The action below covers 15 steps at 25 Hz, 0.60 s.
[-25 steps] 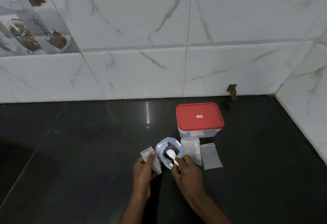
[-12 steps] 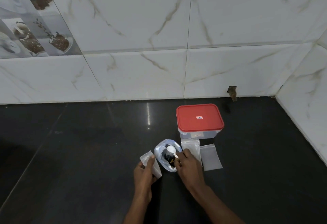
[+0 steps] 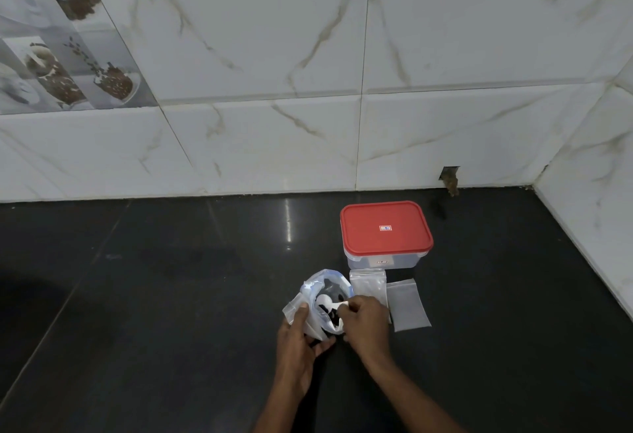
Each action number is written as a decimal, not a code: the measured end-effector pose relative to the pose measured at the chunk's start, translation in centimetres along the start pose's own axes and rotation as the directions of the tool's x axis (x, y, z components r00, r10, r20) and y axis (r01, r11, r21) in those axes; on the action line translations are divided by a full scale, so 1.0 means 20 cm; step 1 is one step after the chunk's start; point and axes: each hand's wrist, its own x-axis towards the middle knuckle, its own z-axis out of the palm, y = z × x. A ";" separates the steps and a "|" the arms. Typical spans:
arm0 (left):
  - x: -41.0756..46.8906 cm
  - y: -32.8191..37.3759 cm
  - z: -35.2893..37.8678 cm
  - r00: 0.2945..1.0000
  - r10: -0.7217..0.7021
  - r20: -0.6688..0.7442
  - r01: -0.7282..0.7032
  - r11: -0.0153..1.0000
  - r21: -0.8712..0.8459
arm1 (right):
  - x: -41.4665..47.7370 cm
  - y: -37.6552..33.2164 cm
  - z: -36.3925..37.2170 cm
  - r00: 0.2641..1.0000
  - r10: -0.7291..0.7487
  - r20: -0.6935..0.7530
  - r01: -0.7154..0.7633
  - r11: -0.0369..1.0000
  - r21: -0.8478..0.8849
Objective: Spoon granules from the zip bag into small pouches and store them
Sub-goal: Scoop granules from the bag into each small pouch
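Centrally, spoon (image 3: 329, 303) inside zip bag (image 3: 317, 283) rim, pouch (image 3: 292, 310) alongside

Glossy black table (image 3: 171, 295) runs back to a wall (image 3: 274, 56) of white, tan-veined tiles — a matching side wall (image 3: 596, 193) closes the far right corner. Coffee-picture tiles (image 3: 61, 49) sit upper left. A chipped notch (image 3: 449, 177) marks the wall's base, and a light streak (image 3: 288, 223) reflects off the table.
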 end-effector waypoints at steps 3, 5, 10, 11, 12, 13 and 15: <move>0.00 0.01 -0.02 1.000 0.017 -0.007 -0.016 0.997 0.073 | 0.04 -0.03 -0.05 0.950 0.311 0.034 -0.296 0.859 0.418; -0.01 0.02 -0.02 0.999 0.044 -0.001 -0.043 0.994 0.101 | 0.05 -0.05 -0.09 0.926 0.375 0.050 -0.346 0.787 0.511; -0.01 0.05 -0.05 0.977 0.210 -0.036 -0.191 0.937 0.291 | 0.04 -0.07 -0.17 0.922 0.388 0.019 -0.328 0.751 0.573; -0.01 0.05 -0.06 0.962 0.269 -0.048 -0.233 0.899 0.372 | 0.03 -0.08 -0.20 0.932 0.362 0.001 -0.300 0.771 0.562; -0.01 0.06 -0.06 0.945 0.323 -0.051 -0.266 0.851 0.453 | 0.01 -0.09 -0.22 0.948 0.319 -0.021 -0.256 0.799 0.545; -0.01 0.07 -0.06 0.929 0.366 -0.051 -0.287 0.802 0.524 | 0.00 -0.12 -0.25 0.965 0.259 -0.048 -0.196 0.829 0.523; -0.02 0.09 -0.04 0.902 0.431 -0.036 -0.317 0.716 0.622 | -0.04 -0.17 -0.28 0.989 0.111 -0.096 -0.052 0.877 0.477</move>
